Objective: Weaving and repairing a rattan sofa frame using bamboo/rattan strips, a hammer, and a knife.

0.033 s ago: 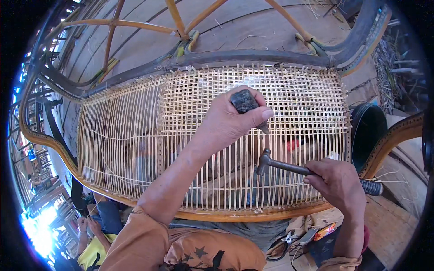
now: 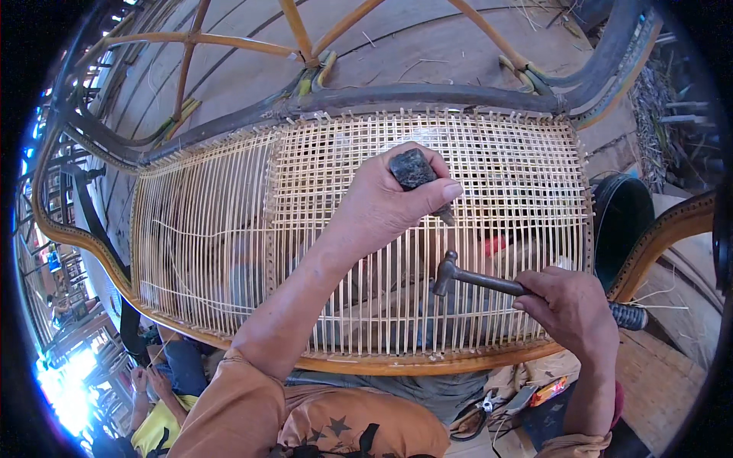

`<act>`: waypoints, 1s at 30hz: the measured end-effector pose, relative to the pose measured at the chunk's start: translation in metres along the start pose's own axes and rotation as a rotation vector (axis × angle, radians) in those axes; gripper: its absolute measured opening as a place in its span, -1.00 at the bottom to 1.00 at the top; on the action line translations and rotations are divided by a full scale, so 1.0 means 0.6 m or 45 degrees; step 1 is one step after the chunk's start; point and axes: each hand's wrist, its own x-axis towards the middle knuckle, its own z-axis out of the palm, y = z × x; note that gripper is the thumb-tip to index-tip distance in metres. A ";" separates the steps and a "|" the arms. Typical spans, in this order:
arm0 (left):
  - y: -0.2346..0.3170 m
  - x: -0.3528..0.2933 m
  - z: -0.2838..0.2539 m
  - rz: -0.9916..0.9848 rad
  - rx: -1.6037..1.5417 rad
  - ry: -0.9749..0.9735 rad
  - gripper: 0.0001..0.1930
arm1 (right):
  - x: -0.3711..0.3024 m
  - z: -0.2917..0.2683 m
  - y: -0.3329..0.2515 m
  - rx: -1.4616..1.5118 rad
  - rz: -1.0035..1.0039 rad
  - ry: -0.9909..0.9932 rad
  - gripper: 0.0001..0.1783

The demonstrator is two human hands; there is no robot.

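My left hand [image 2: 385, 202] is closed around a tool with a dark, rough, block-like top [image 2: 411, 169]. Its narrow tip shows below my thumb, over the lower edge of the tight cane weave [image 2: 504, 168]; whether it touches the strands I cannot tell. In my right hand [image 2: 571, 309] is a small metal hammer [image 2: 485, 283] with a dark wrapped grip end. The hammer head hangs over the open strands, apart from the left hand's tool. Nearer to me, the panel shows mostly lengthwise strands with a few crossing ones.
A curved rattan frame [image 2: 427, 366] borders the panel, with dark bent poles [image 2: 427, 95] along its far side. A dark bucket [image 2: 622, 221] stands at the right. Pliers [image 2: 486, 404] lie near my lap. At the lower left another person's hands [image 2: 149, 379] hold a thin strand.
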 end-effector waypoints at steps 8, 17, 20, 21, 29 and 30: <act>-0.018 0.010 0.003 0.051 0.180 -0.096 -0.82 | 0.025 0.007 0.008 0.040 -0.055 0.021 -0.79; -0.002 -0.011 -0.034 -0.002 0.142 -0.028 -0.83 | 0.023 0.007 0.002 0.020 -0.125 -0.040 -0.84; -0.009 -0.008 -0.034 -0.108 0.158 -0.029 -0.84 | 0.036 0.019 -0.004 0.000 -0.150 -0.080 -0.82; -0.013 -0.006 -0.032 -0.038 0.176 -0.035 -0.83 | 0.042 0.022 -0.006 -0.005 -0.182 -0.079 -0.82; 0.014 -0.016 -0.061 0.125 0.064 0.148 -0.81 | 0.038 0.008 -0.018 0.049 -0.055 0.044 -0.79; 0.020 -0.018 -0.071 0.118 0.046 0.163 -0.82 | 0.034 0.010 -0.023 0.043 -0.090 -0.034 -0.79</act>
